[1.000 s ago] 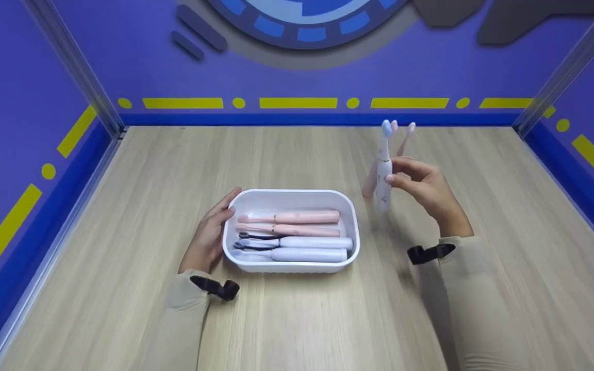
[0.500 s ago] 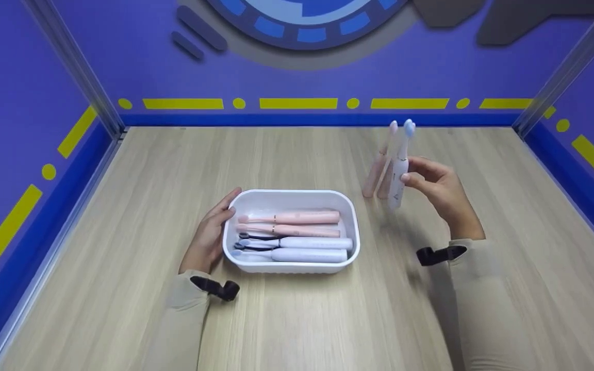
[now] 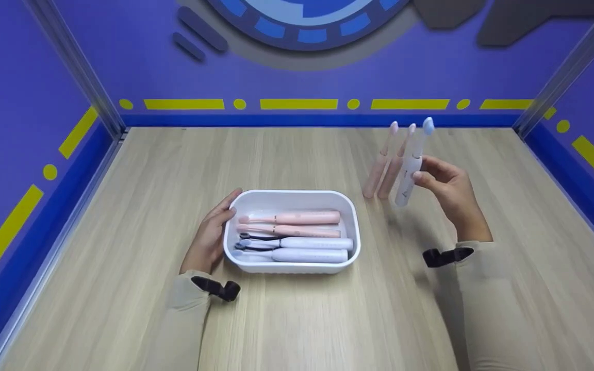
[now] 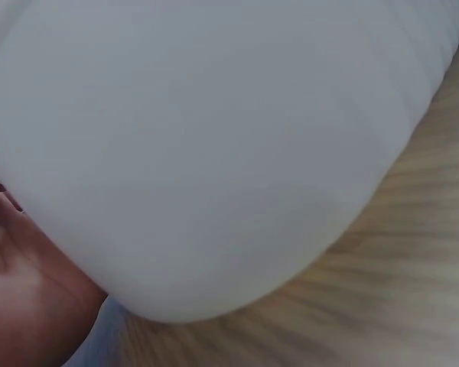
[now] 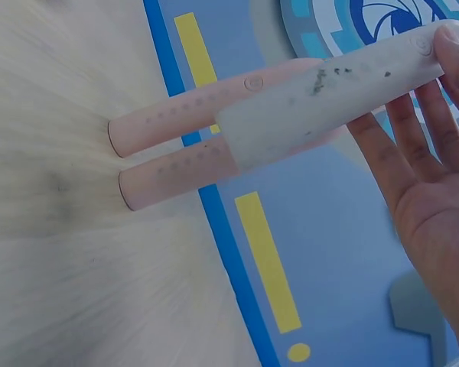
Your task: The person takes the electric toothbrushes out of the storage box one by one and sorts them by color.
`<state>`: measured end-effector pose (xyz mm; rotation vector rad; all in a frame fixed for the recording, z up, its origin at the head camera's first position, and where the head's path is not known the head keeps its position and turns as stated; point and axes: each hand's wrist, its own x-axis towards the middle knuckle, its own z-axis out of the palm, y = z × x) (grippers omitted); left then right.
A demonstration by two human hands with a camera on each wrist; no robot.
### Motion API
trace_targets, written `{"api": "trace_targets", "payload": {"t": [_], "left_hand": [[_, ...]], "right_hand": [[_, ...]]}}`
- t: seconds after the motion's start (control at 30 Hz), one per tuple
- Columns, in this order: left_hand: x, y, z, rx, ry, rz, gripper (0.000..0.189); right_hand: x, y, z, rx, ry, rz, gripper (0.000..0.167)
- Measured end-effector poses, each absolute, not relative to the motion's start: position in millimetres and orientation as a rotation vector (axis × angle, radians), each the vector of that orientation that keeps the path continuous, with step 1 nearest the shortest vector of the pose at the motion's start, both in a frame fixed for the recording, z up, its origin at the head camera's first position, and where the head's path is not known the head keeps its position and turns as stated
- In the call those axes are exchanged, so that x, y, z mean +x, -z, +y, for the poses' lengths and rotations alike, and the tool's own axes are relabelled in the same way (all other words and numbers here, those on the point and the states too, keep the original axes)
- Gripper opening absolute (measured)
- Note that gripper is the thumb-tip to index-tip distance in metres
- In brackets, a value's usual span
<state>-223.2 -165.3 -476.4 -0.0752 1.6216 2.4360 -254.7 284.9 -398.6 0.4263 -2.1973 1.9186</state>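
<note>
My right hand (image 3: 449, 188) pinches a white electric toothbrush (image 3: 409, 178) by its handle, brush head up. In the right wrist view the lower end of the white handle (image 5: 329, 92) is lifted off the table, in front of two pink electric toothbrushes. Those pink toothbrushes (image 3: 376, 175) (image 3: 391, 175) stand upright on the table, side by side. My left hand (image 3: 207, 234) grips the left end of a white plastic bin (image 3: 292, 267), thumb at the rim. Inside lie two pink toothbrushes (image 3: 307, 217) and two white ones (image 3: 310, 255), with black-bristled heads (image 3: 248, 237) among them.
The wooden table (image 3: 286, 319) is bounded by a blue printed back wall (image 3: 297, 82) and side walls with metal corner posts (image 3: 72, 62). In the left wrist view the bin's outer wall (image 4: 214, 153) fills most of the picture.
My right hand has carried the white toothbrush to the right, past the front of the standing pink toothbrushes, so both now show. The left hand and the bin have stayed put.
</note>
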Motion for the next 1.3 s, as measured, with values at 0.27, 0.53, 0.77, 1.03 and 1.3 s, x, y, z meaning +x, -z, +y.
{"api": "trace_targets", "payload": {"t": [0.27,0.53,0.77,1.03,1.3], "left_hand": [[-223,477,-165,-0.052,-2.439,1.631,0.05],[-223,477,-165,-0.039,-2.447,1.616,0.05],[-223,477,-164,-0.019,-2.452,1.64,0.05],[-223,476,-164,-0.009,-2.458,1.633,0.051],[-223,476,-165,-0.008,-2.455,1.628,0.05]], "right_hand": [[-255,402,293,0.366,-1.953,-2.144,0.035],[-258,408,299,0.291,-2.06,-2.064,0.035],[-261,414,306,0.317,-2.154,-1.905,0.031],[-261,418,313,0.317,-2.16,-1.905,0.035],[-264,424,318,0.28,-2.181,-1.848,0.033]]}}
